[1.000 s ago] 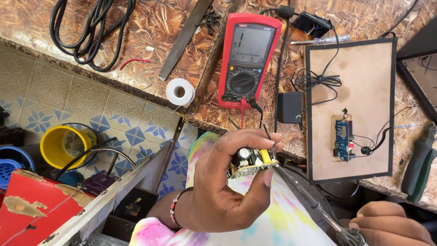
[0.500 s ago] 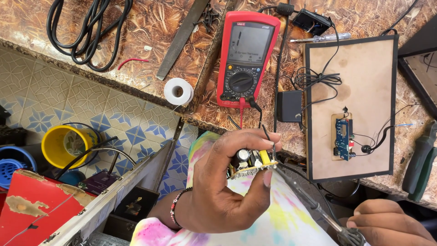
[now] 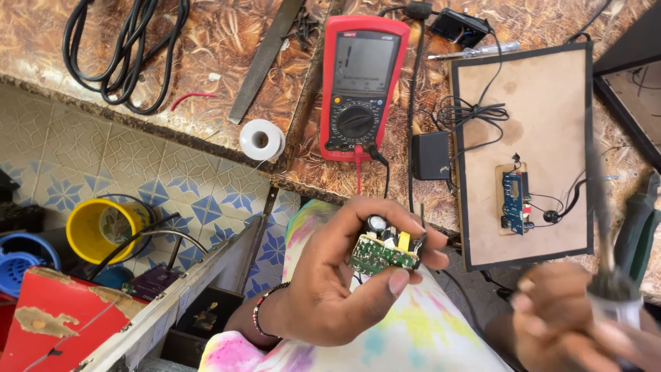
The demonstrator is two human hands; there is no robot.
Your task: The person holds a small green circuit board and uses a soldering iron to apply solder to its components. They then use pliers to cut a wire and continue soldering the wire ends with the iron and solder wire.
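Note:
My left hand (image 3: pixel 344 282) holds a small green circuit board (image 3: pixel 384 251) with a black capacitor and a yellow part between thumb and fingers, above my lap in a tie-dye cloth (image 3: pixel 413 331). My right hand (image 3: pixel 585 324), blurred at the lower right, grips a soldering iron (image 3: pixel 606 234) whose thin shaft points up, away from the board. A red multimeter (image 3: pixel 361 86) lies on the patterned bench just beyond the board, its red and black leads hanging down toward my left hand.
A framed brown board (image 3: pixel 551 89) carries a small blue circuit module (image 3: pixel 513 202) with wires. A black adapter (image 3: pixel 431 155), solder spool (image 3: pixel 261 139), metal file (image 3: pixel 265 58) and coiled black cable (image 3: pixel 120 48) lie on the bench. A yellow cup (image 3: pixel 96 231) and red box (image 3: pixel 48 324) sit lower left.
My right hand swung the soldering iron off the circuit board, so it now points up at the right. My left hand still holds the board in the same place.

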